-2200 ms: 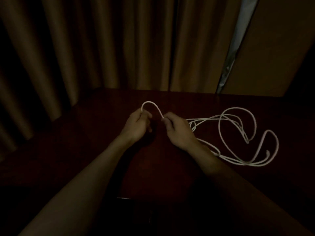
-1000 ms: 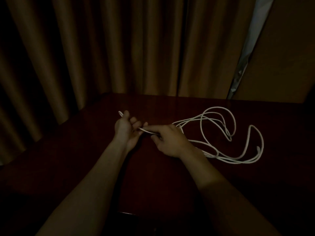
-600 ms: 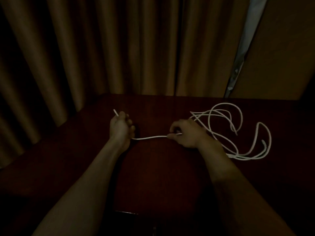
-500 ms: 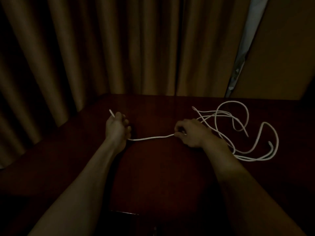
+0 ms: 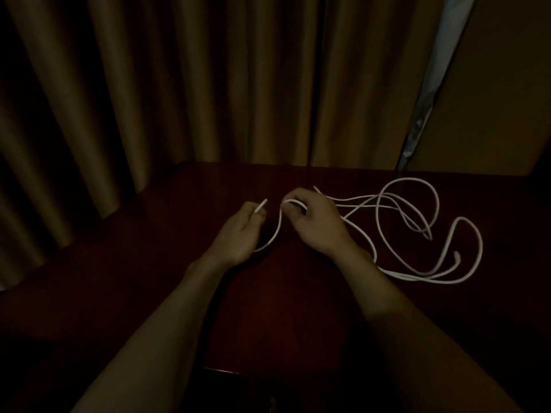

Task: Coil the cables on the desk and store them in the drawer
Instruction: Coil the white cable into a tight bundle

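Cable (image 5: 411, 179), white, lies on the dark red-brown worktop (image 5: 283, 308), partly held in both hands and partly loose.

1. Held section. I see the left hand (image 5: 238, 234) at centre frame with its fingers curled round the cable. A short stub of cable, the cable end (image 5: 261, 206), sticks out above this hand and points to the upper right. From the lower side of the left hand an arc of cable (image 5: 280, 223) rises to the right hand.

2. Right hand (image 5: 316, 222). It sits just right of the left hand, close to it but not touching. Its fingers are curled and grip a bend of the cable, which shows as a white curve over the fingertips.

3. Loose section. From the right hand the cable runs to the right of the frame and spreads in several open, overlapping loops flat on the worktop. One large loop lies at upper right, and a narrower loop lies at the far right. I note a free tip (image 5: 456, 255) inside that far-right loop. In this dim light I cannot tell whether the loops belong to one cable or to more.

4. Surroundings. Brown pleated curtains (image 5: 179, 84) hang behind the worktop. A pale strip (image 5: 441, 55) shows at upper right beside a plain brown panel (image 5: 507, 99).
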